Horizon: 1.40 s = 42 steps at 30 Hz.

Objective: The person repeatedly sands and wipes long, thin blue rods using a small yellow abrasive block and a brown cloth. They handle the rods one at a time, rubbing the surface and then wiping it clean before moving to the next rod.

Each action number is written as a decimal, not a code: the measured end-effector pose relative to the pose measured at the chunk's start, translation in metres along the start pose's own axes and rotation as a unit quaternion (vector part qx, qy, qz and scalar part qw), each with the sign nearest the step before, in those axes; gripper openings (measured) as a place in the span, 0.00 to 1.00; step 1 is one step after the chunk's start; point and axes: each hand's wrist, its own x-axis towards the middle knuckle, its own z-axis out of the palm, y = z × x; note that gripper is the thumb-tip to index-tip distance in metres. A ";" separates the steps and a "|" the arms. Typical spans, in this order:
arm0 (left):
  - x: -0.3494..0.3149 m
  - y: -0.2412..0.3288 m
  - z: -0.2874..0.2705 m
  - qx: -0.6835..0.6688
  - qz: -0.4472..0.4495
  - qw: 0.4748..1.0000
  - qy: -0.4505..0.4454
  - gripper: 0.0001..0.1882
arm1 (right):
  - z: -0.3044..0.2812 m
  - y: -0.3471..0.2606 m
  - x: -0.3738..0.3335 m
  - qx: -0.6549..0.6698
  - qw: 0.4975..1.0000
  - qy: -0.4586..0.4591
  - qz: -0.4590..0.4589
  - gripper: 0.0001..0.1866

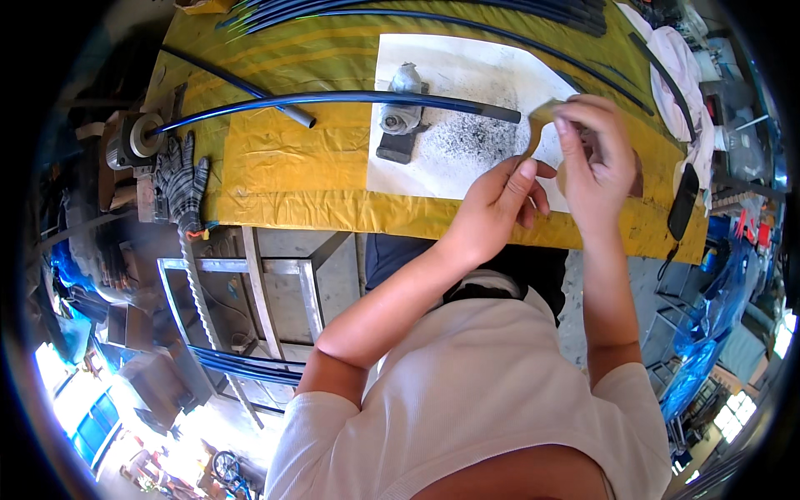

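A bent tan piece of sandpaper (pixel 538 127) is pinched between both hands over the workbench. My left hand (pixel 498 202) is closed on its lower end, thumb on top. My right hand (pixel 597 158) is closed on its upper end, with the fingers curled over. Just left of the sandpaper is the dark tip of a long glossy blue-black rod (pixel 333 97); whether they touch I cannot tell. The rod's far left end sits in a round motor-like holder (pixel 137 140). Beneath the tip lies a white paper sheet (pixel 450 67) strewn with black dust.
A cloth-wrapped grey block (pixel 401 117) props the rod on the paper. More dark rods (pixel 467 15) lie along the back of the yellow-covered bench (pixel 292 192). A striped glove (pixel 180 179) hangs at the left edge, a black pouch (pixel 683 202) at the right. A metal frame (pixel 308 292) stands below.
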 end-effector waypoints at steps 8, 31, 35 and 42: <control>0.014 -0.006 -0.019 -0.066 -0.107 0.991 0.032 0.23 | 0.024 0.011 -0.002 -0.170 0.980 -0.097 -0.034 0.20; 0.023 -0.004 -0.025 -0.147 -0.111 0.982 0.045 0.17 | 0.034 0.013 0.001 -0.101 0.985 -0.133 0.048 0.13; 0.020 -0.003 -0.026 -0.152 -0.096 0.983 0.038 0.18 | 0.034 0.010 0.004 -0.081 0.987 -0.135 0.039 0.12; 0.013 0.008 -0.024 -0.116 -0.051 0.992 0.013 0.19 | 0.028 -0.004 0.015 -0.031 0.988 -0.149 0.036 0.11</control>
